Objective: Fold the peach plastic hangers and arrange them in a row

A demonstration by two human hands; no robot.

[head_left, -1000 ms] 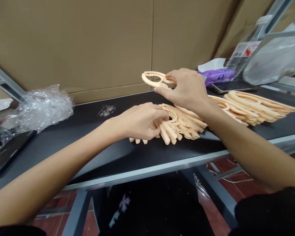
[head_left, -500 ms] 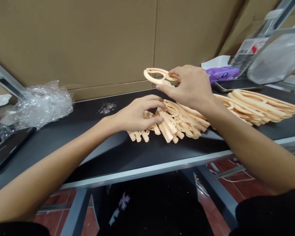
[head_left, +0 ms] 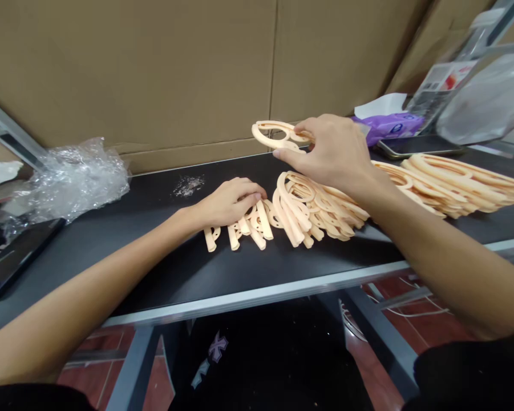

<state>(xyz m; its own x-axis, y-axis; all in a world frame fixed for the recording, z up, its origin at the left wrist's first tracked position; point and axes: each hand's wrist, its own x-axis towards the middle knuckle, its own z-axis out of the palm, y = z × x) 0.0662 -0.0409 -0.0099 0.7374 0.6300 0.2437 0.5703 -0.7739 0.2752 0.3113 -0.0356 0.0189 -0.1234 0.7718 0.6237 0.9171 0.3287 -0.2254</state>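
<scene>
We see the right hand [head_left: 331, 151] raised above the black worktop [head_left: 162, 268], its thumb and fingers pinched on one peach ring piece [head_left: 274, 134], which it holds clear of the surface at the far side, just in front of the cardboard wall [head_left: 154, 74]. The left hand [head_left: 225, 204] lies flat, fingers loosely curled and pressing down on a few small peach pieces [head_left: 239, 228] spread near the middle of the worktop (it grips nothing that we can make out). Just right of them sits the fanned heap of peach pieces [head_left: 312, 208], under the right wrist. Farther right, a second row of larger rings [head_left: 457, 182] rests on the worktop. At the far left lies crumpled clear plastic wrap [head_left: 68, 182]; at the far right, a purple packet [head_left: 391, 125] beside a phone [head_left: 419, 147].
</scene>
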